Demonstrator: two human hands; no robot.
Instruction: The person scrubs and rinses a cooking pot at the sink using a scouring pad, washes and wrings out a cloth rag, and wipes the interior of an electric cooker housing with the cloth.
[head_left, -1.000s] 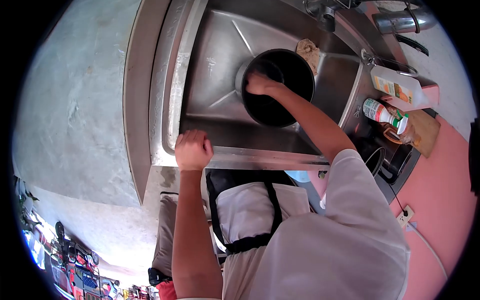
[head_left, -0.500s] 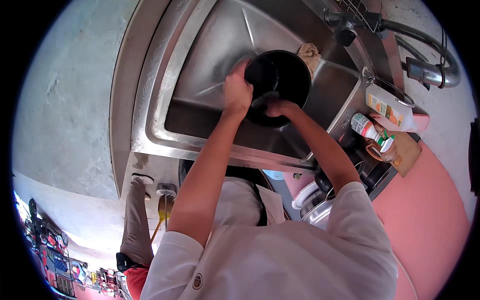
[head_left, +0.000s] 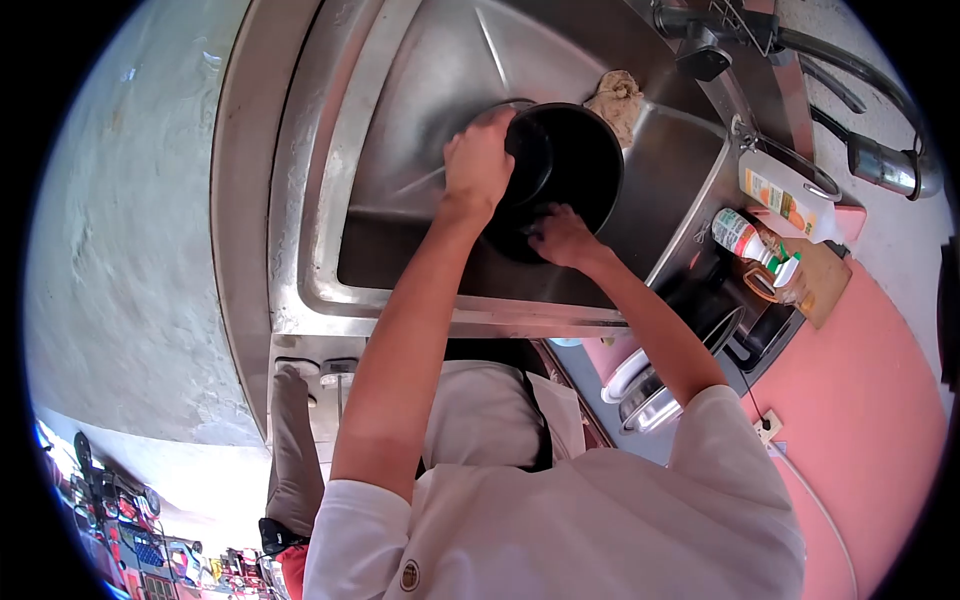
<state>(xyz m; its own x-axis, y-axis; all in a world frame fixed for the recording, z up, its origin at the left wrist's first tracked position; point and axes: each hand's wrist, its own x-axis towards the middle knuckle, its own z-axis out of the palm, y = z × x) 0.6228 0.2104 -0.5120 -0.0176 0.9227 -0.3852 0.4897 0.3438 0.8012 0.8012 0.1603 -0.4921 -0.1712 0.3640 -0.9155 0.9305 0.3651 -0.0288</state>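
Note:
A dark round pot sits tilted in the steel sink. My left hand is closed on the pot's left rim. My right hand reaches over the near side of the pot, fingers bent and pointing into it; whether it holds something small is hidden in the dark. A crumpled beige cloth lies in the sink just beyond the pot, near the far right wall.
A faucet stands at the sink's back right. On the right ledge are a clear jug, a white bottle with a green top and a brown board. Metal lids stand below. Another person's leg shows lower left.
My left hand has come from the sink's front edge to the pot's rim. My right hand has shifted from the pot's left side to its near side.

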